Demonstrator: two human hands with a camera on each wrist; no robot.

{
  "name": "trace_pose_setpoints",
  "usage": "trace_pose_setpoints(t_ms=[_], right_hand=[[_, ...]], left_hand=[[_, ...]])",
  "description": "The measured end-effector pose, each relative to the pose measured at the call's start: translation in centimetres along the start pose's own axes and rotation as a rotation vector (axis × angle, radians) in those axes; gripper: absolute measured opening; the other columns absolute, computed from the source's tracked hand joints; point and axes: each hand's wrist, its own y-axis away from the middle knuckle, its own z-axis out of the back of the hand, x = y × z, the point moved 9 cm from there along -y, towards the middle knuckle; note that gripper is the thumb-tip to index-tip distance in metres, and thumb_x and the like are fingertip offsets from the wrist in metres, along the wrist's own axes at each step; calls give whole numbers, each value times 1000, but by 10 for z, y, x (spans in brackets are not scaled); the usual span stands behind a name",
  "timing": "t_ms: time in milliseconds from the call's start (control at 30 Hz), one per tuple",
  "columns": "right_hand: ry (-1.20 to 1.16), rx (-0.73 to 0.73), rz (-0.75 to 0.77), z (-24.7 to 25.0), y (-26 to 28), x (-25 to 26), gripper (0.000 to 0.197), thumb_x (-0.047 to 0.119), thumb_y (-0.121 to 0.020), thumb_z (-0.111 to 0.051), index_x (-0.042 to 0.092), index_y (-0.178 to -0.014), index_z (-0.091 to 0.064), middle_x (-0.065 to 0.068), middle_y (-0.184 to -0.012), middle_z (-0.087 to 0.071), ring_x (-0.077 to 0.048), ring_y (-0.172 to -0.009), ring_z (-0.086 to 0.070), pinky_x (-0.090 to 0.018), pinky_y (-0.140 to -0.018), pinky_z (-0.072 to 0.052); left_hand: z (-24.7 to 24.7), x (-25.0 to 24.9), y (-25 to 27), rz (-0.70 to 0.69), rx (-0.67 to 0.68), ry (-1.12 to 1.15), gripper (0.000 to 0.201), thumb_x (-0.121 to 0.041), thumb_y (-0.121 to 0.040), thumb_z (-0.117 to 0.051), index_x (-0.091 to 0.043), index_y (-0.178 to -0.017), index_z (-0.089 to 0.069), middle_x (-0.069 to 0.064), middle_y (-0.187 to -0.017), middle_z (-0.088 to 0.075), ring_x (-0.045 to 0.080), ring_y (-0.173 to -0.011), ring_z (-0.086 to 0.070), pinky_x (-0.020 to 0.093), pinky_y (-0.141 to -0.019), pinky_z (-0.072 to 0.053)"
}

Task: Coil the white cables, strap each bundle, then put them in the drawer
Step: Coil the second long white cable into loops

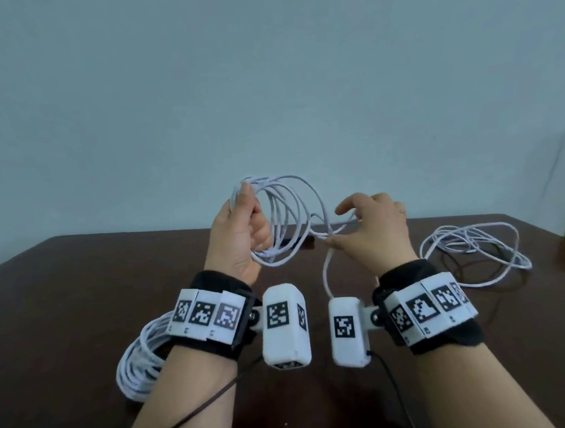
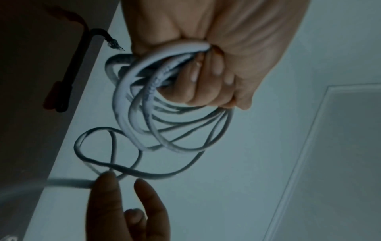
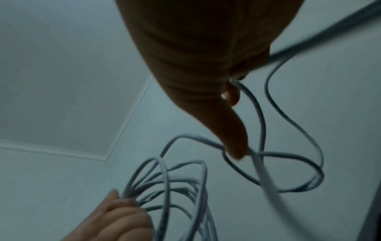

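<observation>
Three cables: all white, on or above a dark brown desk.
Nearest, left: a coiled bundle lies flat on the desk, partly hidden under the left forearm.
Wrist bands: black-and-white square markers only; no readable words.
Left hand: raised above the desk, fingers clenched round the held coil; its loops stand roughly upright, openings facing left and right.
Printing: small grey lettering runs along one strand in the left wrist view, too blurred to read.
Right hand: just right of the coil, thumb and forefinger seemingly pinching the free strand, other fingers spread; that strand drops toward the desk.
Right side: a loose cable sprawls in wide flat loops near the desk's right edge.
Open room: bare desk between the hands and the far edge, plain wall beyond.
</observation>
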Motion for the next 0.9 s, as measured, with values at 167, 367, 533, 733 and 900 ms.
trace_pose_setpoints(t_ms=[167, 367, 533, 733, 900], right_hand=[[-62, 178, 125, -15, 3, 20, 17, 23, -76, -69, 25, -92, -69, 9, -74, -57, -10, -76, -56, -24, -67, -42], [351, 279, 9, -35, 6, -2, 34, 49, -90, -45, 33, -115, -61, 6, -123, -56, -19, -123, -42, -40, -102, -20], [212, 229, -312, -29, -1, -54, 52, 49, -95, -22, 20, -109, -63, -6, -115, -62, -28, -119, -48, -45, -101, -22], [-55, 355, -364, -58, 3, -56, 113, 95, -61, -3, 19, -129, -51, -9, -125, -58, -30, -125, -48, -54, -108, -25], [-121, 563, -124, -66, 13, -23, 75, 77, -78, -36, 21, -121, -61, 5, -117, -62, -15, -114, -56, -28, -93, -38]], left_hand=[[2, -7, -1, 22, -68, 128, 36, -38, -96, -46, -16, -68, -42, -9, -40, -26, 4, -30, -20, 15, -33, -17], [11, -11, -4, 61, -107, 367, 37, -43, -95, -46, -17, -68, -45, -9, -38, -26, 3, -27, -22, 15, -30, -19], [52, -22, -10, -1, -269, 529, 41, -41, -97, -46, -17, -63, -42, -8, -34, -24, 6, -25, -22, 14, -29, -18], [81, -16, -12, 7, -347, 590, 42, -40, -99, -42, -17, -63, -39, -6, -34, -24, 6, -26, -22, 15, -30, -20], [67, -11, -14, 40, -293, 543, 43, -41, -98, -42, -17, -62, -41, -7, -33, -24, 6, -24, -22, 15, -29, -21]])
